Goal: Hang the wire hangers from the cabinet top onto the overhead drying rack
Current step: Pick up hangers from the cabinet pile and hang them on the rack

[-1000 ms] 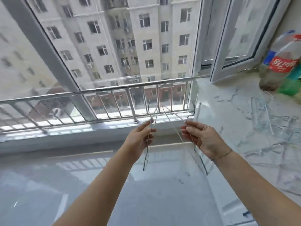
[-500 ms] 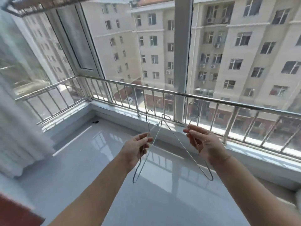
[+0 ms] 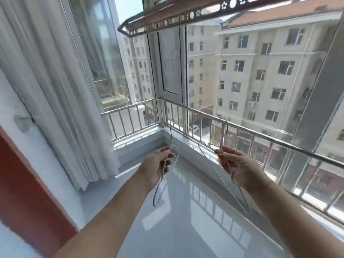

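Right of the white pleated curtain [image 3: 61, 90], in the lower middle of the frame, the left hand [image 3: 158, 168] has its fingers curled round the neck of a thin silver wire hanger [image 3: 170, 135], hook up. The right hand [image 3: 240, 170] pinches a second thin silver wire hanger [image 3: 242, 201] the same way in front of the steel balcony railing [image 3: 242, 125]. The brown perforated overhead drying rack [image 3: 186, 15] sits far above both, along the top of the frame, so the long reach up could swing the loosely held wires, snag a hook on the railing, tangle the two, or miss the rack.
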The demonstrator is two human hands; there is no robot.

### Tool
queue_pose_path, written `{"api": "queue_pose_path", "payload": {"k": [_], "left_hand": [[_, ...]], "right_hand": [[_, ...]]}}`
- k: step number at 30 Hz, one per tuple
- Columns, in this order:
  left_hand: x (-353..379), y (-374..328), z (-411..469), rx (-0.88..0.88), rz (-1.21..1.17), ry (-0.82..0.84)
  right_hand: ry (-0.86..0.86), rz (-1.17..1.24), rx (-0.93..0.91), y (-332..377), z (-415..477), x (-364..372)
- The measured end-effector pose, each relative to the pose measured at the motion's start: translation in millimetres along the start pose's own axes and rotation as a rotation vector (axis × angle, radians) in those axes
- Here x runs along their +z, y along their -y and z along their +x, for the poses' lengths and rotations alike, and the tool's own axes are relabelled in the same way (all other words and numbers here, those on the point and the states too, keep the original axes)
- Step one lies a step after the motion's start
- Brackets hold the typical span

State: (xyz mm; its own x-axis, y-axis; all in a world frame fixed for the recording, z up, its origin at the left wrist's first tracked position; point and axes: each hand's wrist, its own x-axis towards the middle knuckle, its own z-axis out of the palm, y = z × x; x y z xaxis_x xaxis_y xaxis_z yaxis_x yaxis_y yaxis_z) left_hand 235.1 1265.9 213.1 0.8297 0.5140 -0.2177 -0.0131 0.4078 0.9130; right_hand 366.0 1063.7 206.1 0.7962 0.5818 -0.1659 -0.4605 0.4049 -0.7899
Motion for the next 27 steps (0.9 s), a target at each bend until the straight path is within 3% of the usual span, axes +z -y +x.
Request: {"api": "queue_pose_path", "payload": {"k": [14, 27], "left_hand": [[-92, -174, 227, 0.193, -0.009, -0.117], [-184, -343, 458, 0.279, 0.089, -0.006]], "right_hand": [[0.222, -0.062, -0.013, 29, 291, 193], [0.246, -0.071, -0.203, 44, 512, 377]]}}
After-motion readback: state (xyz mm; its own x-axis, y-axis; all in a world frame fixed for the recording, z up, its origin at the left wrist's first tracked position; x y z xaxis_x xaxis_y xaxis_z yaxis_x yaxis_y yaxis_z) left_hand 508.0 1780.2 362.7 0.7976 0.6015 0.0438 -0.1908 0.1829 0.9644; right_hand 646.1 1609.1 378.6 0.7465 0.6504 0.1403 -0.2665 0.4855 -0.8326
